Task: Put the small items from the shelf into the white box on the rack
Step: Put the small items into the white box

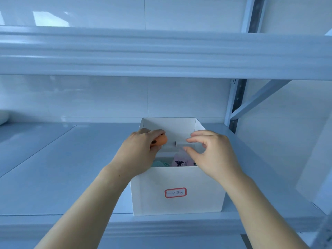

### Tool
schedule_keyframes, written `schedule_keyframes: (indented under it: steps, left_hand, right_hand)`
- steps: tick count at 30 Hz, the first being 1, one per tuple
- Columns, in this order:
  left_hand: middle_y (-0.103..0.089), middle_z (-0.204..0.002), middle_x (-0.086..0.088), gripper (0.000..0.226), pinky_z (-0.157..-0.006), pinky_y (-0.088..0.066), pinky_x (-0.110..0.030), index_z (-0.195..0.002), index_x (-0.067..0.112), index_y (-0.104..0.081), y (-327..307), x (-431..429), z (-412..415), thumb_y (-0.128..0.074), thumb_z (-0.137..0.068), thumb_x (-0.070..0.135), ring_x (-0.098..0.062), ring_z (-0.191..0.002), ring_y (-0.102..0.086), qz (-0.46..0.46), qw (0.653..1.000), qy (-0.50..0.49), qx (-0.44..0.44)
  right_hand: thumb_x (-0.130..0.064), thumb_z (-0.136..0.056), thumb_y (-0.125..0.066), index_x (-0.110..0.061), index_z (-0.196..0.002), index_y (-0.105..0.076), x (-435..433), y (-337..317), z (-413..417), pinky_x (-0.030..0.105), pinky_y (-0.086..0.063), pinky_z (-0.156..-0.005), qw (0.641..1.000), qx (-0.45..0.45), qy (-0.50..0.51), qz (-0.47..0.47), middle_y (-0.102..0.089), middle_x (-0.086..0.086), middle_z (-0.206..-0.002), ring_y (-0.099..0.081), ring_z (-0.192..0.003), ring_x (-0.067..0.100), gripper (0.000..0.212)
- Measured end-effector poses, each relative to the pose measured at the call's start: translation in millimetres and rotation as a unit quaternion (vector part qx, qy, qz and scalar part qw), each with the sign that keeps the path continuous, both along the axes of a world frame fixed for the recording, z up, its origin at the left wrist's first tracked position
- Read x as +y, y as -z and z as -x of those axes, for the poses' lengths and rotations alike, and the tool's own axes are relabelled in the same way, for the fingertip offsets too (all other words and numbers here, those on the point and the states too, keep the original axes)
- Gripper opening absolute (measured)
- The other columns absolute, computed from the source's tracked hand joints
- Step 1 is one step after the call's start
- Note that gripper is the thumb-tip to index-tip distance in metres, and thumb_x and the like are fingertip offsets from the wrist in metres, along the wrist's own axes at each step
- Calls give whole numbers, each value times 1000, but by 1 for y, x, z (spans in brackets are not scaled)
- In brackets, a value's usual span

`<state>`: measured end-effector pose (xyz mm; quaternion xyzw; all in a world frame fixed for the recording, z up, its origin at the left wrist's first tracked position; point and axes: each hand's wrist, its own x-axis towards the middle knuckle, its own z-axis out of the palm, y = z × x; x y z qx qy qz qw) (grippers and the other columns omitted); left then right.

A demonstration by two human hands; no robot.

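Head view. A white box (177,191) stands open-topped on the grey shelf (53,168) of a metal rack, near the shelf's front edge and toward its right end. A red-bordered label (175,192) with handwriting too small to read is stuck on the near face.

The left hand (142,150) is over the box's left rim, fingers curled closed round an orange item (160,140) with a dark mark on it; the item is above the opening, not yet inside. The right hand (206,151) hovers over the right half of the opening, thumb and forefinger parted and curved, gripping nothing that can be made out.

Inside the box, low down, lie a teal item (160,163) at left and a pink item (181,161) with a dark printed figure at right. A small dark slot (174,144) shows on the far inner wall.

Surroundings: the upper shelf beam (161,54) crosses overhead. A rack upright (235,103) and a diagonal brace (260,97) stand to the right behind the box. A white rounded object (3,116), cut off by the frame, rests at far left. Glossy white tiles (107,97) back the shelf
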<state>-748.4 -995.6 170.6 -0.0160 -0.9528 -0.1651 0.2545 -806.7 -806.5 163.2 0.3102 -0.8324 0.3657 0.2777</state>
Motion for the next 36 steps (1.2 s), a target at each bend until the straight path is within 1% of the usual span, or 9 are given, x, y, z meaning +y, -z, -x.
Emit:
schedule_keyframes:
  steps: [3, 5, 8, 12, 19, 25, 28, 30, 36]
  left_hand:
    - [-56, -103, -1, 29, -75, -42, -29, -116, 33, -53, -6, 6, 1, -51, -90, 21, -25, -95, -51, 29, 999, 24, -23]
    - [-56, -93, -1, 24, -71, -43, -29, -107, 33, -55, -9, 13, 1, -52, -88, 20, -24, -90, -52, 7, 997, 59, -50]
    - [-56, -91, -2, 22, -73, -47, -33, -101, 30, -55, -7, 16, 0, -52, -85, 15, -22, -85, -52, -15, 995, 75, -64]
    - [-54, -89, -1, 27, -66, -44, -29, -95, 32, -58, -4, 10, -2, -53, -81, 9, -21, -79, -50, -49, 997, 51, -19]
    - [-57, -109, 7, 41, -76, -45, -25, -109, 41, -62, 1, 9, -1, -62, -80, 13, -16, -93, -52, -74, 996, 46, -13]
    - [-61, -96, 3, 19, -73, -52, -37, -92, 33, -63, -3, 13, -1, -64, -75, 24, -17, -85, -57, -60, 997, 40, -20]
    - [-59, -105, 9, 30, -76, -51, -32, -102, 42, -63, -2, 12, 2, -67, -75, 32, -13, -91, -54, -63, 997, 26, -19]
    - [-60, -106, 11, 27, -74, -49, -29, -106, 40, -63, 1, 13, 2, -65, -79, 36, -11, -90, -54, -53, 998, 23, 2]
    - [-68, -89, 8, 19, -63, -52, -37, -92, 30, -68, 11, 13, -10, -49, -91, 33, -12, -71, -57, -23, 994, 53, 90]
  right_hand:
    - [-29, -78, -70, -19, -81, -73, 2, 1, -10, 18, -43, -67, 1000, 6, -28, -12, -70, -6, -88, -60, -77, 8, 10]
    - [-43, -86, -55, -24, -76, -68, 4, 6, -16, 26, -44, -58, 998, 16, -34, -56, -65, -10, -74, -55, -69, 8, 25]
    - [-61, -85, -31, -29, -80, -63, 9, 14, -23, 26, -45, -53, 989, 56, -15, -135, -64, -13, -73, -55, -71, 5, 45]
    - [-62, -83, -41, -31, -76, -68, 15, 24, -23, 20, -41, -56, 977, 162, -16, -137, -68, -17, -70, -61, -63, 11, 41]
    - [-58, -84, -53, -29, -79, -67, 12, 46, -15, 31, -36, -57, 965, 258, 6, -58, -66, -14, -67, -57, -61, 14, 32]
    - [-52, -83, -59, -26, -83, -70, 8, 62, -15, 30, -30, -64, 960, 279, 35, 1, -64, -12, -68, -52, -62, 16, 28]
    - [-51, -83, -60, -27, -84, -68, 7, 62, -16, 30, -29, -64, 960, 278, 32, 6, -62, -12, -67, -50, -63, 16, 25]
    - [-50, -83, -60, -28, -85, -65, 7, 63, -16, 29, -29, -64, 960, 278, 26, 10, -62, -12, -68, -49, -65, 15, 23]
    - [-49, -83, -60, -28, -84, -64, 6, 62, -15, 26, -25, -67, 957, 287, 24, 18, -60, -14, -66, -47, -66, 13, 21]
